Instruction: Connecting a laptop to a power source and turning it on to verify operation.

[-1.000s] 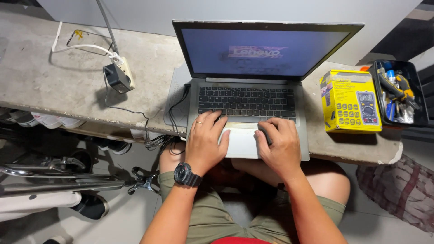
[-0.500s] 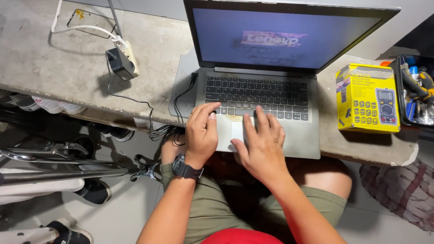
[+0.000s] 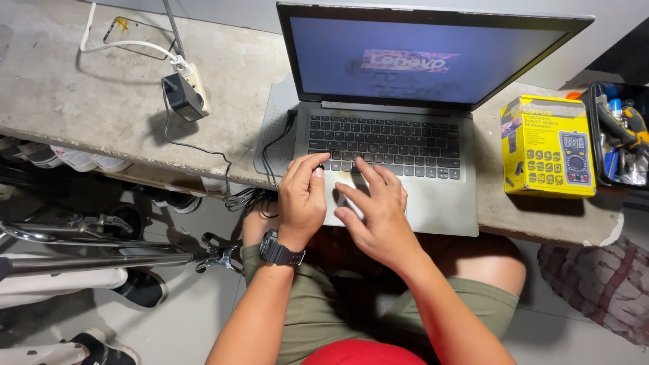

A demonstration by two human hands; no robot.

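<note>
A: Where is the laptop [image 3: 405,145]?
B: Open on the concrete bench [image 3: 81,101], screen lit, its front edge at the bench lip.
A: And the hands?
B: Left hand [image 3: 302,199], with a wristwatch [image 3: 278,250], lies loosely curled on the palm rest, holding nothing. Right hand [image 3: 377,213] is spread over the touchpad, fingers extended, holding nothing.
A: What lies nearby?
B: A yellow box [image 3: 546,145] to the right, a toolbox [image 3: 618,135] beyond it; a power strip [image 3: 186,91] to the left.
</note>
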